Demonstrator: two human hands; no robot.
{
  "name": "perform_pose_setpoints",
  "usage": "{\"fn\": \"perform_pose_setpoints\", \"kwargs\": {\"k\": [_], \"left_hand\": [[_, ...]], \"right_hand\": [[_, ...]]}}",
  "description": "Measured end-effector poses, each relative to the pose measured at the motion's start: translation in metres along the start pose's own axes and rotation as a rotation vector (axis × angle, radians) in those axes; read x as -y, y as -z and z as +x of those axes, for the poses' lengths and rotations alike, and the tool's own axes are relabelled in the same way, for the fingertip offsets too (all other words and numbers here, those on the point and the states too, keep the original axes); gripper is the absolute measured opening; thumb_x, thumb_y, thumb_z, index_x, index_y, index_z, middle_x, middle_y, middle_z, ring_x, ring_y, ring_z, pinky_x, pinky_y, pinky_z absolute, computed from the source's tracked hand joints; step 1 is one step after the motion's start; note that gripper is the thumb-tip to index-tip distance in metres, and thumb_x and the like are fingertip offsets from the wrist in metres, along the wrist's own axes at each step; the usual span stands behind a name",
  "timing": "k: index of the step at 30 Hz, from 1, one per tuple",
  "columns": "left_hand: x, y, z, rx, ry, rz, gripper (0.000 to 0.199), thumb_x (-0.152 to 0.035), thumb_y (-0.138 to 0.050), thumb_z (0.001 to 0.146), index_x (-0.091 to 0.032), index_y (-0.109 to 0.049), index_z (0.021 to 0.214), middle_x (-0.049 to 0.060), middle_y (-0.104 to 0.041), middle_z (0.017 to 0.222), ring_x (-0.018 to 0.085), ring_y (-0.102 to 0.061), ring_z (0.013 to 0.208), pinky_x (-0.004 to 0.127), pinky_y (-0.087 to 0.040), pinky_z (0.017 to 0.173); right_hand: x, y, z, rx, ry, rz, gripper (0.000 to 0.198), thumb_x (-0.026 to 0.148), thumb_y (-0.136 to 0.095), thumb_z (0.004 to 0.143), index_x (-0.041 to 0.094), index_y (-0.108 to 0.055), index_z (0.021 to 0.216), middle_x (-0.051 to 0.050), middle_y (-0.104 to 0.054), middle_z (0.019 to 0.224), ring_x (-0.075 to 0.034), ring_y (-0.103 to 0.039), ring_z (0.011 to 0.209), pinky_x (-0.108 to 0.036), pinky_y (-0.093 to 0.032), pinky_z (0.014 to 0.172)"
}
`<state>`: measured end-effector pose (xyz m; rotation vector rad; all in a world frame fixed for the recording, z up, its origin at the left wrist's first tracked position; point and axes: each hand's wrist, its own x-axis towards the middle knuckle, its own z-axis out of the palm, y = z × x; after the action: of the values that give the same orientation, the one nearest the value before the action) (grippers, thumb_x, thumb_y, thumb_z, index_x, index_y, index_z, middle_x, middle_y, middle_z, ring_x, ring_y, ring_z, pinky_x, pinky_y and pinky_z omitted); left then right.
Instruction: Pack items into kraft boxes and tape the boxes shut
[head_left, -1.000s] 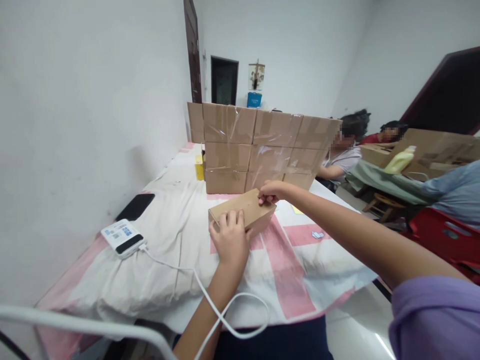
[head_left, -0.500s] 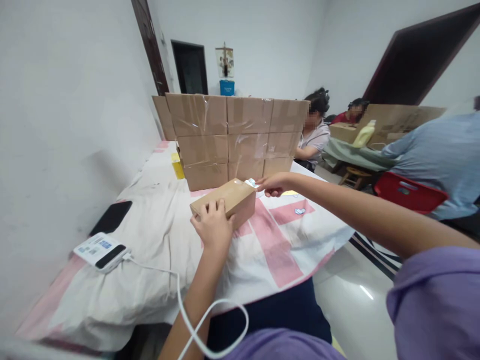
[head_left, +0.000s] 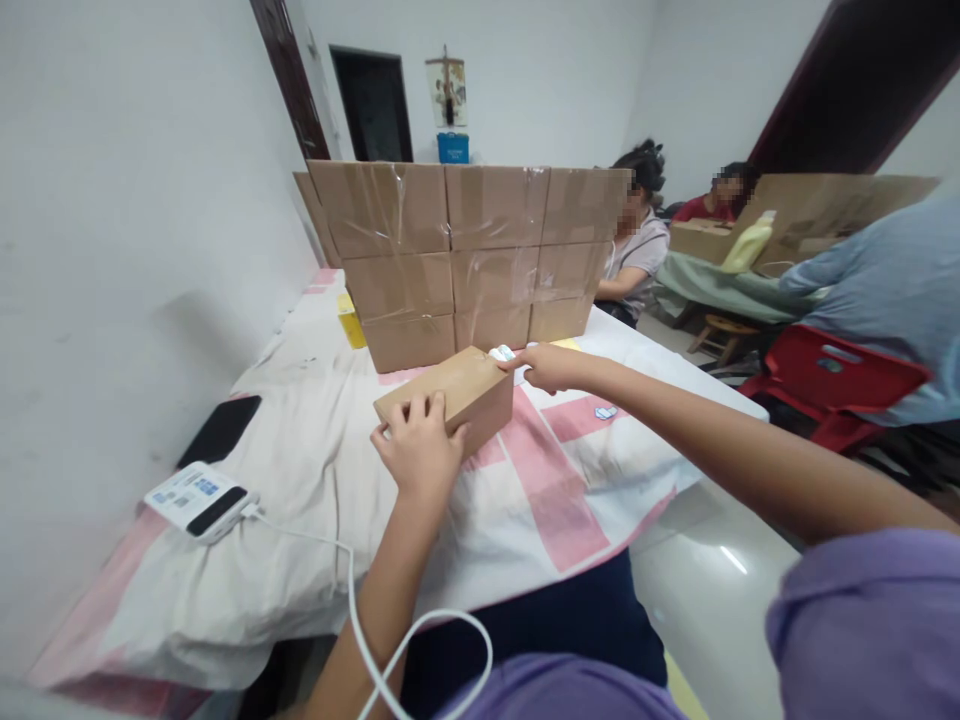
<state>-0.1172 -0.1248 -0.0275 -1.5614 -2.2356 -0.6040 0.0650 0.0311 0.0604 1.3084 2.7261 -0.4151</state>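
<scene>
A small closed cardboard box [head_left: 457, 385] stands on the cloth-covered table in front of me. My left hand [head_left: 421, 440] grips its near end, fingers over the top edge and thumb against the side. At the far right corner is my right hand [head_left: 551, 367], its index finger stretched out and touching the box's edge, the other fingers curled. I see nothing held in it. A small white and pale-blue thing [head_left: 502, 353] lies just behind that corner, partly hidden; its kind is unclear.
A wall of taped cardboard boxes [head_left: 487, 255] stands behind. On the left lie a black phone [head_left: 219, 430] and a white device [head_left: 199, 503] with a white cable [head_left: 352, 580]. A yellow box [head_left: 349, 322] is farther back. Several people sit at the right, near a red chair [head_left: 832, 380].
My right index finger has moved slightly left and up, onto the box's corner edge. My left hand keeps its hold. The view has shifted slightly.
</scene>
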Motion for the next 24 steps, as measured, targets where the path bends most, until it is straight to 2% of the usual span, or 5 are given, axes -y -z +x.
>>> {"fn": "perform_pose_setpoints", "kwargs": {"k": [4, 11, 15, 19, 24], "left_hand": [[-0.001, 0.002, -0.001, 0.011, -0.018, 0.025, 0.046, -0.047, -0.059, 0.091, -0.028, -0.059, 0.132, 0.008, -0.066, 0.132, 0.031, -0.049, 0.119, 0.052, -0.036, 0.095], [-0.003, 0.005, 0.000, 0.008, -0.008, 0.004, 0.044, -0.045, -0.061, 0.090, -0.026, -0.062, 0.130, 0.009, -0.066, 0.130, 0.034, -0.048, 0.120, 0.053, -0.037, 0.093], [0.004, 0.003, 0.004, 0.011, -0.062, 0.020, 0.046, -0.048, -0.061, 0.090, -0.027, -0.062, 0.131, 0.007, -0.066, 0.132, 0.035, -0.046, 0.121, 0.053, -0.039, 0.091], [0.007, 0.002, 0.003, -0.005, -0.122, 0.068, 0.044, -0.048, -0.054, 0.094, -0.027, -0.061, 0.132, 0.007, -0.065, 0.132, 0.034, -0.047, 0.118, 0.052, -0.040, 0.090], [0.006, 0.003, 0.004, 0.016, -0.079, 0.089, 0.048, -0.053, -0.054, 0.092, -0.029, -0.061, 0.133, 0.006, -0.064, 0.134, 0.034, -0.046, 0.119, 0.051, -0.042, 0.088]], "right_hand": [[0.002, -0.003, -0.011, -0.090, 0.029, -0.031, 0.056, 0.012, -0.049, 0.089, 0.020, -0.063, 0.142, -0.004, -0.069, 0.062, -0.017, -0.063, 0.057, -0.024, -0.044, 0.063], [0.031, -0.011, 0.006, -0.164, 0.040, -0.148, 0.051, 0.016, -0.054, 0.089, 0.028, -0.066, 0.137, -0.011, -0.073, 0.122, -0.027, -0.069, 0.106, -0.029, -0.047, 0.082], [0.026, -0.017, -0.017, -0.203, 0.059, -0.141, 0.041, 0.015, -0.054, 0.087, 0.023, -0.075, 0.121, -0.012, -0.073, 0.121, -0.029, -0.068, 0.110, -0.032, -0.048, 0.083], [0.030, -0.006, -0.006, -0.156, 0.002, -0.066, 0.039, 0.017, -0.056, 0.088, 0.024, -0.075, 0.121, -0.010, -0.078, 0.105, -0.026, -0.072, 0.099, -0.029, -0.048, 0.078], [0.037, -0.003, 0.006, -0.156, -0.014, -0.123, 0.042, 0.018, -0.054, 0.090, 0.025, -0.072, 0.127, -0.014, -0.073, 0.123, -0.029, -0.069, 0.111, -0.030, -0.047, 0.079]]}}
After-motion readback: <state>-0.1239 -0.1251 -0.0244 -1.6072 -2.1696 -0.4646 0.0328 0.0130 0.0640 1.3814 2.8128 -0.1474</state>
